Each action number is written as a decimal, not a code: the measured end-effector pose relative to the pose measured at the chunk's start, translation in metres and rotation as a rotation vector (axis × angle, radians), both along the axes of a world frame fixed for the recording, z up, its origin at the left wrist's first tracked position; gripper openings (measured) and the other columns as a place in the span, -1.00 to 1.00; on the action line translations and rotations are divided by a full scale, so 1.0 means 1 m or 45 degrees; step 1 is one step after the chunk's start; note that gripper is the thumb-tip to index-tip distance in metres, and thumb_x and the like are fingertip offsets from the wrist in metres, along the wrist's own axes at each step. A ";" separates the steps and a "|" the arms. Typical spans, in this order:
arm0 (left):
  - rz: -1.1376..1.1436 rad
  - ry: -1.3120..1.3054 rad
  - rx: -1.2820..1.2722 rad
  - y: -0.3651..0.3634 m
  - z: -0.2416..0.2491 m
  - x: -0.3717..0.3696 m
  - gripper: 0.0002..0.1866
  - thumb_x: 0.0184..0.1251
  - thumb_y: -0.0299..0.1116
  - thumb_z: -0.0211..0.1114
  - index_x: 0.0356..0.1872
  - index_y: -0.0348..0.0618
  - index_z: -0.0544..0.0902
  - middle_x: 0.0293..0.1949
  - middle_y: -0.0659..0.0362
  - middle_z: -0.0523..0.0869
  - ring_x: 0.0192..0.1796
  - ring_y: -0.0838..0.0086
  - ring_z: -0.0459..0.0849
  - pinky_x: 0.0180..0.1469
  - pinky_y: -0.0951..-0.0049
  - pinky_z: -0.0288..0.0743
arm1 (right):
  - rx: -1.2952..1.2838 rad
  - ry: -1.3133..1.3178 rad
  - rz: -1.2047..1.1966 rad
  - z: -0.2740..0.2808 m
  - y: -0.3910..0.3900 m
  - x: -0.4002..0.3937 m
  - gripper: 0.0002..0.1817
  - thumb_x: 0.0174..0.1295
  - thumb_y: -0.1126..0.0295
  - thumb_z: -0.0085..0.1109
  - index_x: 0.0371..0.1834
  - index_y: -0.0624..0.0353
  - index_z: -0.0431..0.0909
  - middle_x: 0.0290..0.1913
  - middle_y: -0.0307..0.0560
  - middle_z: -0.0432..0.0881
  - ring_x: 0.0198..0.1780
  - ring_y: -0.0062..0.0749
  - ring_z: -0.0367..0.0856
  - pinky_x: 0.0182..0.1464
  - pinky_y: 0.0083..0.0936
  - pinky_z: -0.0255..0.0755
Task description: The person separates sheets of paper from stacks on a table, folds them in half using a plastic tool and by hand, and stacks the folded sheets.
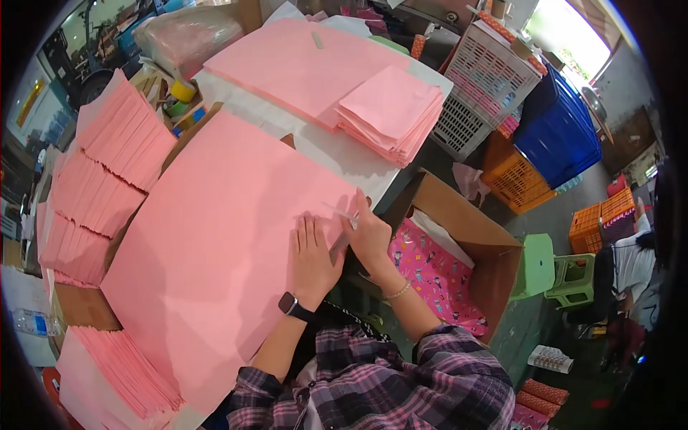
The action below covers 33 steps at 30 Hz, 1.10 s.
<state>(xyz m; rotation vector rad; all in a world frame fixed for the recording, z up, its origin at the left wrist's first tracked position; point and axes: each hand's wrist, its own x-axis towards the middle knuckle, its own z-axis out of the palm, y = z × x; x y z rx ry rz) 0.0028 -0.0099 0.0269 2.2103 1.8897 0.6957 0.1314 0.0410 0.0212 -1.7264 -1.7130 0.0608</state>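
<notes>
A large pink sheet (215, 236) covers the near part of the table. My left hand (315, 258), with a dark watch at its wrist, lies flat on it near the right edge, fingers stretched out. Just to its right, my right hand (369, 240) is closed at the sheet's edge. A thin, pale, blade-like tool (335, 210) sticks out from its fingers to the left over the pink surface; its exact kind is hard to make out. The rest of that tool is hidden in the fingers.
Behind lie a large pink stack (287, 57) and smaller folded pink pieces (390, 107). Bundled pink pieces (107, 172) stand at left. A cardboard box (494, 265) holding pink printed material (430, 276) sits at right, near a green stool (534, 265). Another person (634, 258) is far right.
</notes>
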 end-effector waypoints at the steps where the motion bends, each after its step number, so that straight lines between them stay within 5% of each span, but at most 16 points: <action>1: -0.021 -0.005 -0.005 0.000 -0.002 -0.003 -0.16 0.19 -0.18 0.33 0.39 -0.42 0.16 0.43 -0.21 0.19 0.51 0.00 0.09 0.51 0.08 -0.01 | -0.076 0.012 -0.001 -0.001 0.000 -0.004 -0.52 0.12 0.29 0.31 0.16 0.10 0.53 -0.35 0.04 0.69 -0.43 -0.12 0.67 -0.42 -0.34 0.51; 4: -0.034 -0.037 -0.020 0.002 -0.003 -0.005 -0.14 0.19 -0.17 0.32 0.39 -0.45 0.13 0.43 -0.22 0.18 0.51 0.00 0.09 0.51 0.07 -0.02 | -0.228 0.033 0.005 -0.003 0.000 -0.008 -0.47 0.10 0.35 0.31 0.21 0.06 0.50 -0.44 0.02 0.67 -0.48 -0.10 0.66 -0.45 -0.35 0.51; 8: -0.002 -0.156 -0.022 0.003 -0.001 -0.005 -0.17 0.20 -0.21 0.30 0.37 -0.50 0.13 0.42 -0.25 0.19 0.49 -0.02 0.12 0.51 0.08 -0.02 | 0.127 0.296 0.495 -0.019 0.004 -0.008 -0.40 0.06 0.35 0.33 0.26 0.05 0.47 -0.46 0.01 0.66 -0.48 -0.13 0.67 -0.45 -0.35 0.50; 12: 0.037 -0.289 0.037 0.003 -0.007 -0.006 -0.21 0.21 -0.25 0.28 0.35 -0.53 0.15 0.37 -0.32 0.24 0.46 -0.08 0.18 0.49 0.07 0.01 | 0.150 0.405 0.231 -0.006 -0.001 -0.004 -0.41 0.04 0.37 0.34 0.24 0.02 0.50 -0.46 0.01 0.66 -0.46 -0.10 0.68 -0.45 -0.32 0.49; 15: 0.047 -0.283 0.071 0.005 -0.012 -0.005 -0.25 0.22 -0.28 0.26 0.33 -0.50 0.18 0.32 -0.35 0.31 0.43 -0.13 0.21 0.47 0.06 0.06 | -0.167 0.124 0.053 -0.003 -0.003 -0.004 -0.42 0.07 0.36 0.27 0.25 0.06 0.48 -0.33 0.03 0.70 -0.46 -0.04 0.66 -0.43 -0.25 0.50; 18: 0.024 -0.250 -0.005 0.003 -0.015 -0.006 -0.28 0.29 -0.28 0.19 0.31 -0.64 0.15 0.31 -0.44 0.28 0.42 -0.16 0.22 0.49 0.06 0.02 | -0.124 0.039 0.122 -0.015 0.003 -0.007 -0.33 0.06 0.34 0.30 0.32 0.08 0.39 -0.36 0.06 0.69 -0.46 -0.04 0.67 -0.43 -0.26 0.50; 28: 0.043 -0.226 0.053 0.002 -0.017 -0.005 -0.40 0.33 -0.34 0.08 0.26 -0.63 0.22 0.26 -0.43 0.34 0.39 -0.20 0.24 0.47 0.01 0.05 | -0.190 -0.069 -0.007 -0.018 0.003 -0.013 -0.31 0.08 0.36 0.24 0.35 0.18 0.33 -0.31 0.01 0.71 -0.50 -0.06 0.66 -0.48 -0.26 0.50; 31: 0.039 -0.263 0.051 0.003 -0.013 -0.004 -0.39 0.36 -0.34 0.04 0.27 -0.68 0.20 0.29 -0.43 0.30 0.45 -0.15 0.18 0.49 0.05 0.01 | 0.079 0.405 0.642 -0.012 0.004 -0.009 -0.31 0.08 0.32 0.25 0.35 0.17 0.34 -0.33 0.03 0.70 -0.51 -0.05 0.66 -0.49 -0.25 0.50; 33: 0.039 -0.261 0.043 0.003 -0.012 -0.004 -0.41 0.36 -0.35 0.03 0.26 -0.68 0.21 0.29 -0.41 0.31 0.45 -0.14 0.18 0.49 0.05 0.01 | 0.058 0.349 0.479 -0.009 0.002 -0.008 -0.32 0.09 0.32 0.26 0.35 0.16 0.35 -0.32 0.04 0.70 -0.51 -0.05 0.65 -0.48 -0.25 0.50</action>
